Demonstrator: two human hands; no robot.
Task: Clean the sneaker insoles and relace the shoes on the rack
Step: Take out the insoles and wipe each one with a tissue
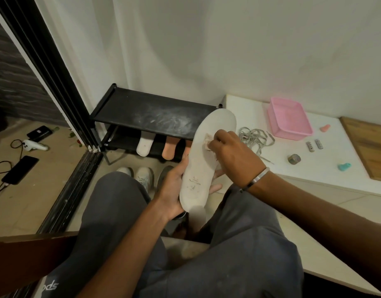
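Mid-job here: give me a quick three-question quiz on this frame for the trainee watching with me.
1. True or false: the left hand holds the white insole from below.
2. What does the right hand press on the insole? A) brush B) small cloth C) sponge
3. Where does the bundle of laces lie?

Key
1. True.
2. B, the small cloth.
3. On the white platform, between the insole and the pink basin, not on the black shoe rack.
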